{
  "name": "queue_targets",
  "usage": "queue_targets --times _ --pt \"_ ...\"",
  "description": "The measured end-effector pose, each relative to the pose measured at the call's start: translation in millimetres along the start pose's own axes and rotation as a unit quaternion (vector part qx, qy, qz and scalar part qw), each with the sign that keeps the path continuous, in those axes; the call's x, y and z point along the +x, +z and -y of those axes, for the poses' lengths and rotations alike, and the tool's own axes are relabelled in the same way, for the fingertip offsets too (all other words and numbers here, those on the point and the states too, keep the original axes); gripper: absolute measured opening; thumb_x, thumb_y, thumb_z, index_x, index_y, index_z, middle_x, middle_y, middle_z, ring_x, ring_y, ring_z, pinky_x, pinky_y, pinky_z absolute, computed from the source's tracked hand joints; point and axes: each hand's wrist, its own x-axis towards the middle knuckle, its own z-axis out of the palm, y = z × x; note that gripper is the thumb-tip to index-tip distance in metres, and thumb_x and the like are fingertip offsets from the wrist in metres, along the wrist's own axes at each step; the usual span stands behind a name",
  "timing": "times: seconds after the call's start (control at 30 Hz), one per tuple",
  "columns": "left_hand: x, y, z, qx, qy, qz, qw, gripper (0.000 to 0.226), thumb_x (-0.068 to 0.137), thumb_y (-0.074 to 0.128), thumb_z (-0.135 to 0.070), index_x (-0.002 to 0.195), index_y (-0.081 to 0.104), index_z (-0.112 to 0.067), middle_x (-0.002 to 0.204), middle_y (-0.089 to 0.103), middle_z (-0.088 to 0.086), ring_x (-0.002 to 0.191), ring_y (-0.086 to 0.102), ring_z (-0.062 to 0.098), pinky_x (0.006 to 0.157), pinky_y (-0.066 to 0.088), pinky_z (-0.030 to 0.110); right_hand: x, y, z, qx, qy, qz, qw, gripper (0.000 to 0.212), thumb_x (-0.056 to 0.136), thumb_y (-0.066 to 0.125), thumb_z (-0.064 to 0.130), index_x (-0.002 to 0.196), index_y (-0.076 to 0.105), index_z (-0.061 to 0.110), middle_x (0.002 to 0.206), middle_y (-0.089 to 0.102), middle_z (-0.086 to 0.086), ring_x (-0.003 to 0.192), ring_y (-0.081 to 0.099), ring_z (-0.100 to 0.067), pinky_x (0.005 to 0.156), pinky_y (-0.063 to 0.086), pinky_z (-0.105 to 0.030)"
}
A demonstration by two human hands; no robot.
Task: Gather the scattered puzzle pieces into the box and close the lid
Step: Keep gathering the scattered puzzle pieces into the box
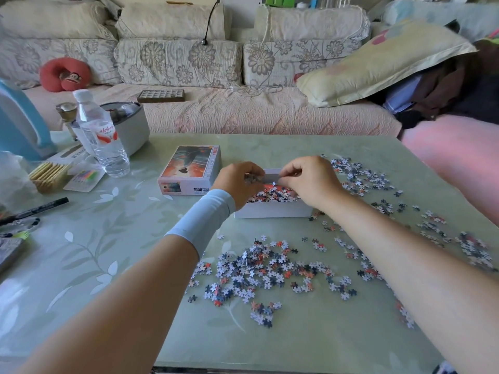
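The box (272, 210) sat open a little beyond the middle of the table (270, 341), white-walled and already partly filled with puzzle pieces (259, 268). Both hands were held over it. The left hand (237, 184), with a white sleeve (201, 220) on its wrist, had its fingers curled round a small clump of pieces above the box's left end. The right hand (310, 182) hung over the right end with fingers bent down and inward toward the left one; whether they gripped anything could not be told. One pale piece showed in the gap between the two hands, above the heap in the box.

The lid (189, 168) lay picture-side up just beside the box, on its left, toward the far edge. Many pieces were not yet gathered: a broad drift between the box and the near edge, and more strewn along the right edge, from near the far right corner down toward the near one.

Along the left edge stood a water bottle (101, 136), and a black pen (35, 210) lay nearer. A patterned sofa (229, 109) ran behind the far edge.
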Motion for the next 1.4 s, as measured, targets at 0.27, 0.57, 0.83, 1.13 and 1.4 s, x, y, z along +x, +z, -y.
queue_targets --times 0.27,0.57,0.83,1.13,1.4 --pt "-8 4 13 0.121 0.083 0.101 0.984 0.027 0.084 0.069 -0.021 0.109 0.069 -0.03 0.118 0.063 -0.006 0.107 0.059 0.018 0.096 0.044 0.026 -11 0 -13 -0.112 -0.027 0.152 0.982 0.019 0.09 0.068 0.019 0.106 0.075 0.025 0.1 0.068 0.011 0.085 0.057 -0.003 0.07 0.038 -0.009" --pt "-35 -15 22 0.139 0.049 0.131 0.98 0.028 0.085 0.066 -0.013 0.099 0.071 -0.036 0.107 0.068 -0.006 0.09 0.063 0.015 0.09 0.052 0.03 -32 7 0 -0.149 -0.055 0.202 0.966 0.033 0.089 0.06 0.003 0.104 0.074 0.029 0.107 0.067 0.009 0.093 0.059 -0.011 0.08 0.049 -0.027" --pt "-67 -33 18 0.145 0.124 0.09 0.977 0.014 0.081 0.072 -0.026 0.094 0.067 -0.027 0.093 0.06 -0.012 0.081 0.059 0.009 0.082 0.054 0.031 -65 11 27 -0.225 -0.111 0.273 0.929 0.03 0.086 0.068 0.032 0.116 0.066 0.03 0.115 0.055 0.006 0.108 0.057 -0.018 0.081 0.046 -0.03" --pt "-97 -6 8 0.287 0.013 0.263 0.921 0.07 0.07 0.07 -0.062 0.128 0.053 -0.027 0.124 0.05 -0.002 0.113 0.052 0.021 0.099 0.045 0.038 -82 37 19 -0.243 -0.072 0.35 0.902 0.076 0.078 0.073 0.056 0.144 0.042 0.033 0.123 0.04 0.001 0.123 0.038 -0.018 0.094 0.04 -0.035" --pt "-96 -10 11 0.22 0.033 0.234 0.947 0.025 0.081 0.069 -0.034 0.105 0.069 -0.024 0.106 0.061 -0.004 0.099 0.056 0.016 0.085 0.044 0.024 -80 43 29 -0.201 -0.034 0.335 0.92 0.033 0.077 0.081 0.03 0.107 0.07 0.025 0.114 0.06 0.002 0.098 0.062 -0.021 0.085 0.054 -0.038"
